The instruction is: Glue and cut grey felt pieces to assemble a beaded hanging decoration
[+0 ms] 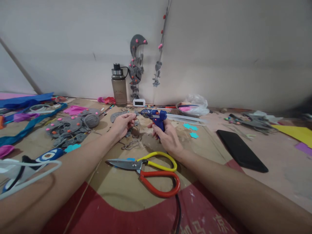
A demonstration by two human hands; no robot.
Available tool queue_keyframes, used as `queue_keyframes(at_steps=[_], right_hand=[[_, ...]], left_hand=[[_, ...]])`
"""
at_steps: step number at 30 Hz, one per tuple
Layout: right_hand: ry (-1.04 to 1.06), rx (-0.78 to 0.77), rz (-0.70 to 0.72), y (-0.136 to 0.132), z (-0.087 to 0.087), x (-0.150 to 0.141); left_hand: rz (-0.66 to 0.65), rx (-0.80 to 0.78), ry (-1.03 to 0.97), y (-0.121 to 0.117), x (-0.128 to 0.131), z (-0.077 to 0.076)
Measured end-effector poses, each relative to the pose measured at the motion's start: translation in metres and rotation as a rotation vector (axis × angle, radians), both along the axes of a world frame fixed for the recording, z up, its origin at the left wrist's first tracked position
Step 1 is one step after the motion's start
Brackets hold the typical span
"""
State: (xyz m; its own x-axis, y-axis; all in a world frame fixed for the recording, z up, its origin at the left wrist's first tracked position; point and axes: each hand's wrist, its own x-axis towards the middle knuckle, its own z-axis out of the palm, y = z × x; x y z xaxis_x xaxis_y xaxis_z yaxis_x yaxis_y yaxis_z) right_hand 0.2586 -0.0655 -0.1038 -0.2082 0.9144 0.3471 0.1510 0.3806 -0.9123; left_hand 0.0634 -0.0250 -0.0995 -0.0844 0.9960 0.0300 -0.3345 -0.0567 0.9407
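My right hand (pixel 168 135) is wrapped round the handle of a blue hot glue gun (pixel 156 117), its nozzle pointing left and a clear glue stick (pixel 182 119) jutting from its back. Close to the nozzle, my left hand (pixel 124 125) pinches something small and grey; its exact kind is too small to make out. Grey yarn (pixel 133 143) lies loose on the cardboard beneath both hands. Behind my left hand is a grey felt piece (pixel 117 116). Scissors (pixel 143 165) with one yellow and one red handle lie nearer to me.
Left are grey felt pieces with pompoms (pixel 64 128) and a yarn ball (pixel 91 120). A bottle (pixel 119 86), a small clock (pixel 138 103) and a bowl (pixel 191 110) stand at the back. Right lie blue flower cut-outs (pixel 193 135) and a black phone (pixel 241 151). Felt garlands (pixel 135 71) hang on the wall.
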Motion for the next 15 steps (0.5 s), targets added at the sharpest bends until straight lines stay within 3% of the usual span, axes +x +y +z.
queue_keyframes(at_steps=[15], right_hand=[[0.025,0.016,-0.021,0.0046,-0.0043,-0.0027]], left_hand=[[-0.053,0.031,-0.01,0.0018,-0.0031,-0.0043]])
